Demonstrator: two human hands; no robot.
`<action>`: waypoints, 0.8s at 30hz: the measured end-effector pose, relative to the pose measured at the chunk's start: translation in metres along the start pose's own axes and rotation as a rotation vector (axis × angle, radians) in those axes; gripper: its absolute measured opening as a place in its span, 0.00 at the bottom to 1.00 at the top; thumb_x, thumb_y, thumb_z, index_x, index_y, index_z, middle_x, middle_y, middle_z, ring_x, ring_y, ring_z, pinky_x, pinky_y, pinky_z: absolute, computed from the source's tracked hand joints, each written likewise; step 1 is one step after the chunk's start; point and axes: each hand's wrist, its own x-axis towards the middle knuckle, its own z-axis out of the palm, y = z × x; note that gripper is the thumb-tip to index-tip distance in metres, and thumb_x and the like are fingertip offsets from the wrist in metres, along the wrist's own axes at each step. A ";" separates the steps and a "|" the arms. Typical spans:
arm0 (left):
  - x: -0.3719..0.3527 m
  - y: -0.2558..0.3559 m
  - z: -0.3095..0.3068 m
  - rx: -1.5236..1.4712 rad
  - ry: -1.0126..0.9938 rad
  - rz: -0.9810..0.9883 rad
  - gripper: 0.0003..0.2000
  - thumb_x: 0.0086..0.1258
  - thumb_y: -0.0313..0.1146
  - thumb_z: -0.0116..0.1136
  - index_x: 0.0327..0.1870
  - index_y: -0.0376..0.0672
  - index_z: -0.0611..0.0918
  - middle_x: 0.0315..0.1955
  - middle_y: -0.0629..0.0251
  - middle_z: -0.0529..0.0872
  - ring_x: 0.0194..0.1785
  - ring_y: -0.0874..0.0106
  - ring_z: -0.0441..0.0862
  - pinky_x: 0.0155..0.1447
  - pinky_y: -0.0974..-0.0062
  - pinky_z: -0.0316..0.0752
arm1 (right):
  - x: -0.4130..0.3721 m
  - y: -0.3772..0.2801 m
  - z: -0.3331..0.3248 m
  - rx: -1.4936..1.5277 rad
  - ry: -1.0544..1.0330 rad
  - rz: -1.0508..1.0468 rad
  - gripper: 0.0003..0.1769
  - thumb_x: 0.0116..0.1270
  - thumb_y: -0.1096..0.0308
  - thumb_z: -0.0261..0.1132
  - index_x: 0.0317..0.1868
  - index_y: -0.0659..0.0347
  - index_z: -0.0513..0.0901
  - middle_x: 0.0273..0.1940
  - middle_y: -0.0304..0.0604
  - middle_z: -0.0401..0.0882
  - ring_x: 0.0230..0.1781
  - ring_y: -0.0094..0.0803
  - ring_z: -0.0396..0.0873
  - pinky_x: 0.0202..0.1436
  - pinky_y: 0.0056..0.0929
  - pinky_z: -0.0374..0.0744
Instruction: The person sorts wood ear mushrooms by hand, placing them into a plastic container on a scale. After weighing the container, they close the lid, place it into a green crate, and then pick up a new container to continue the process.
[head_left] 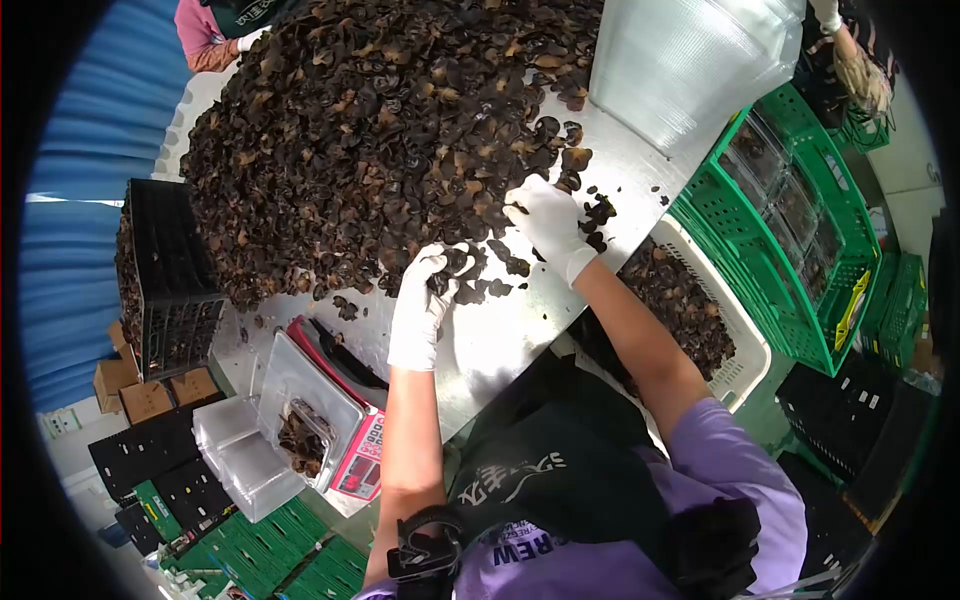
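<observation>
A large heap of dark brown, ruffled pieces, like wood ear fungus [370, 130], covers much of the metal table [490, 340]. My left hand [428, 290], in a white glove, is at the heap's near edge with its fingers curled around a few dark pieces. Further right, my right hand [545, 218], also gloved in white, is closed at the heap's right edge, its fingertips pressed together; what they hold, if anything, is too small to make out. Loose dark pieces [512, 262] lie on the metal between my hands.
Stacked clear plastic trays [690, 60] stand at the back right. A white basket [755, 350] and a green crate [730, 240] are at right. A red scale [362, 455] with a tray, and a black crate [165, 280], are at left. Two people's gloved hands show at the top.
</observation>
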 end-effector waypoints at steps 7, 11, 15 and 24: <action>0.030 -0.007 0.015 0.709 -0.014 0.437 0.09 0.62 0.25 0.59 0.43 0.37 0.84 0.33 0.68 0.86 0.36 0.81 0.79 0.39 0.82 0.74 | -0.010 0.032 -0.021 1.124 -0.040 0.403 0.05 0.61 0.72 0.62 0.30 0.66 0.79 0.36 0.39 0.78 0.39 0.28 0.78 0.38 0.27 0.74; 0.035 -0.009 0.058 1.460 0.303 0.440 0.13 0.54 0.38 0.71 0.34 0.39 0.84 0.27 0.55 0.86 0.31 0.64 0.84 0.39 0.72 0.76 | -0.022 0.039 -0.029 1.840 -0.126 0.298 0.12 0.69 0.72 0.50 0.46 0.66 0.77 0.43 0.47 0.81 0.40 0.33 0.80 0.36 0.22 0.75; 0.051 -0.021 0.051 1.515 0.355 0.650 0.13 0.54 0.39 0.68 0.33 0.39 0.84 0.27 0.50 0.85 0.32 0.56 0.83 0.39 0.68 0.76 | -0.020 0.035 -0.034 1.831 -0.107 0.368 0.11 0.69 0.68 0.54 0.45 0.65 0.78 0.43 0.43 0.82 0.39 0.30 0.80 0.36 0.23 0.75; -0.003 0.016 -0.003 0.223 -0.055 0.039 0.07 0.65 0.30 0.59 0.41 0.39 0.81 0.28 0.64 0.85 0.26 0.71 0.83 0.22 0.79 0.72 | 0.007 0.000 0.010 0.217 -0.140 -0.083 0.16 0.52 0.74 0.63 0.43 0.47 0.84 0.33 0.40 0.80 0.31 0.37 0.80 0.37 0.32 0.77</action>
